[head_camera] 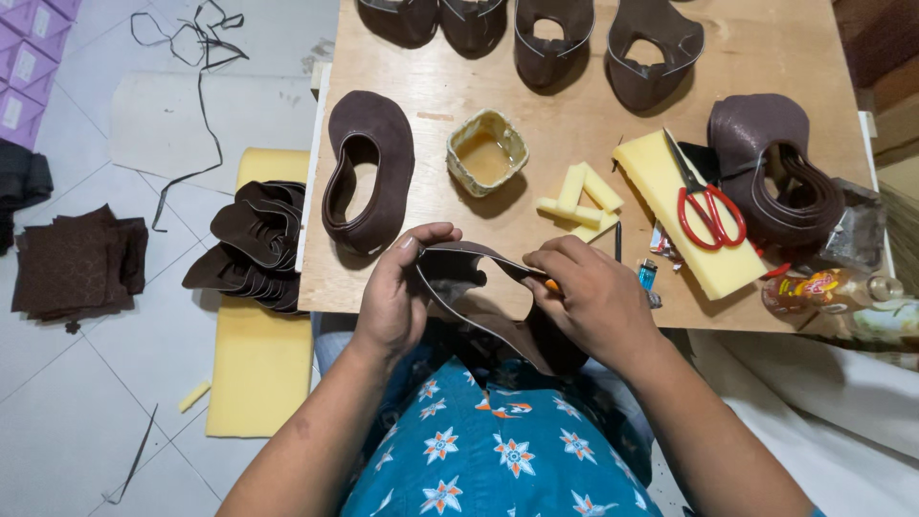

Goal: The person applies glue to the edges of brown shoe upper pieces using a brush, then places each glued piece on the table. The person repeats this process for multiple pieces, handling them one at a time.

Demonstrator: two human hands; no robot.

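The wooden table (574, 105) carries brown leather shoe uppers, the nearest a finished upper (371, 172) lying flat at its left edge, with a further stack of cut pieces (251, 244) on a yellow foam slab (257, 364) on the floor beside it. On the table's right, a yellow foam block (670, 215) bears red-handled scissors (706, 206). Near the centre stands a small square woven tray (486, 153) holding a shallow pool of amber glue. At the near table edge, above the lap, both hands hold one brown leather upper piece (483, 302): the left hand (394, 297) is closed on its left rim, thumb on top; the right hand (584, 297) pinches the right rim with curled fingers, an orange object partly hidden beneath.
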